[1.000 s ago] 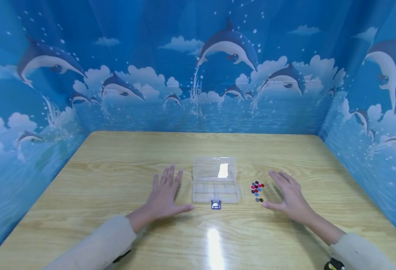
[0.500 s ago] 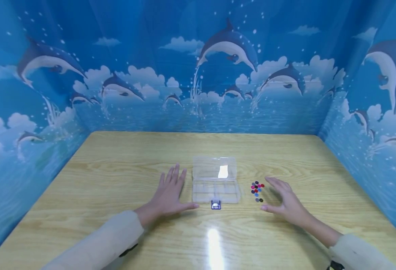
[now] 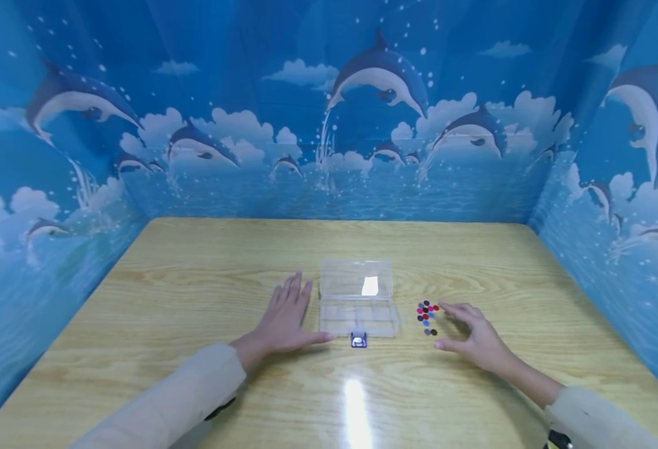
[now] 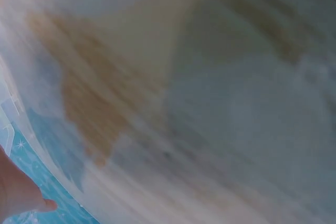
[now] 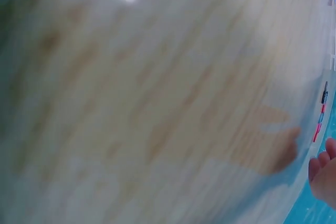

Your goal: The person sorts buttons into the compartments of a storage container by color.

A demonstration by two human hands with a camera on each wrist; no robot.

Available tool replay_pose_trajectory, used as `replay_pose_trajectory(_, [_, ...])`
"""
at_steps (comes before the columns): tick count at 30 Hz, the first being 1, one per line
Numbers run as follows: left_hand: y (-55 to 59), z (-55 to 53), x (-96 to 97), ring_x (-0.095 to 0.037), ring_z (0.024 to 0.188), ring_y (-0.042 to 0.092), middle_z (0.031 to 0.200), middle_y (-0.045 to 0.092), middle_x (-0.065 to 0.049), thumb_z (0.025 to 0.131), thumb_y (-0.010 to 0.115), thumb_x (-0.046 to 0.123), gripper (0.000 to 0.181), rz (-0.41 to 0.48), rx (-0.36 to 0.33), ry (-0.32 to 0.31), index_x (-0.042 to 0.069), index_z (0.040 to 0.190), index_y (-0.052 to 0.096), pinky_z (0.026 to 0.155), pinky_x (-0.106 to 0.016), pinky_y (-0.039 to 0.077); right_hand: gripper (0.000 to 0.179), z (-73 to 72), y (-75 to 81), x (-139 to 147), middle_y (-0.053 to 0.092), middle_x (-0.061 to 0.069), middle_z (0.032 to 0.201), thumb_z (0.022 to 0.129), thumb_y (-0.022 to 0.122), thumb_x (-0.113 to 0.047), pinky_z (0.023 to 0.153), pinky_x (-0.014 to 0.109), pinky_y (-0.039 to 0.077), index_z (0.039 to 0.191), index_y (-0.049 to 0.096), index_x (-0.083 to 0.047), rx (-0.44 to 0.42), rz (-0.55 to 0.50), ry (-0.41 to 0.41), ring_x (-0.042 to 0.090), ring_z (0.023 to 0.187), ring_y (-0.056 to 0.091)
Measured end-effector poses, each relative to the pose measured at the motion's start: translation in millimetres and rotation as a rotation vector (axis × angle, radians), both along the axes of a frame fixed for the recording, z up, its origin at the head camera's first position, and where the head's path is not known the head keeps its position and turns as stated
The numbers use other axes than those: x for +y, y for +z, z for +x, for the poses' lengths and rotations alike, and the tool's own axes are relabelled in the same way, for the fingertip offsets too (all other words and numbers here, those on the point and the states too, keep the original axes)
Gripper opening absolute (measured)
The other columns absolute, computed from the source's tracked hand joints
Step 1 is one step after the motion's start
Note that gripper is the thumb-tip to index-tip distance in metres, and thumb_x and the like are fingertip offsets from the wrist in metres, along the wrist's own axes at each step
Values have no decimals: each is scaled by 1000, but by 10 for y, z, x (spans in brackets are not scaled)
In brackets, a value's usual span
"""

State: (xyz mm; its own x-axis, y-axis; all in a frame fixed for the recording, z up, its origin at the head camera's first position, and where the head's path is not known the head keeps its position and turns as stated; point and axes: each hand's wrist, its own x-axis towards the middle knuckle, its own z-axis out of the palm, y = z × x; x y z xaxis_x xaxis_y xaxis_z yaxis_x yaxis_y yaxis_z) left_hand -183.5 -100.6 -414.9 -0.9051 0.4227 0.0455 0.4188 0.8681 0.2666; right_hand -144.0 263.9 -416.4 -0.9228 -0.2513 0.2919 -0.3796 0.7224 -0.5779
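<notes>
A clear plastic compartment box (image 3: 358,318) stands on the wooden table with its lid (image 3: 342,279) tipped back and a blue latch (image 3: 358,340) at its front. My left hand (image 3: 285,322) is spread at the box's left side, thumb tip close to the front left corner. Right of the box lies a cluster of small round coloured pieces (image 3: 426,317), red, pink, blue and dark. Beside them my right hand (image 3: 477,337) holds nothing; its thumb and fingers are apart, fingertips near the cluster's right edge. The right wrist view shows the pieces (image 5: 322,109) edge-on near the fingers.
The wooden table (image 3: 222,249) reaches back to a blue curtain (image 3: 284,187) printed with dolphins, which also runs along both sides. A bright light reflection lies on the tabletop in front of the box.
My left hand has shifted right, closer to the box. The right hand has moved slightly left, and its fingers have lowered toward the coloured pieces. Box and pieces stay in place.
</notes>
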Motion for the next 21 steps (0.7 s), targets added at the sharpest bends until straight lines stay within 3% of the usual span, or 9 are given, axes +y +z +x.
replay_pose_trajectory(3, [-10, -16, 9, -39, 143, 5, 155, 1, -23, 73, 52, 75, 111, -9, -7, 2, 1, 148, 14, 116, -53, 7, 71, -3, 18, -1, 59, 18, 111, 63, 83, -22, 80, 37, 49, 124, 56, 2, -16, 10, -19, 30, 96, 54])
replay_pose_trajectory(7, [-12, -26, 20, -39, 143, 5, 155, 1, -23, 74, 52, 74, 111, -11, -11, 4, 1, 148, 14, 116, -53, 8, 67, -18, 27, 1, 59, 15, 109, 65, 82, -24, 70, 21, 43, 123, 58, -1, -26, 21, -28, 22, 90, 51])
replay_pose_trajectory(14, [22, 1, 53, -39, 143, 6, 154, 2, -24, 74, 52, 74, 111, 3, -4, -23, 0, 148, 13, 115, -54, 10, 64, -37, -18, 12, 60, 12, 107, 67, 81, -24, 67, 18, 42, 123, 58, -2, -22, 26, -28, 11, 85, 47])
replay_pose_trajectory(21, [22, 30, 87, -40, 143, 5, 154, -1, -24, 78, 51, 70, 107, -14, 1, -46, 2, 149, 8, 115, -53, 8, 65, -29, 3, -8, 60, 13, 106, 68, 81, -24, 66, 18, 41, 123, 58, 0, -37, 9, -22, 11, 81, 46])
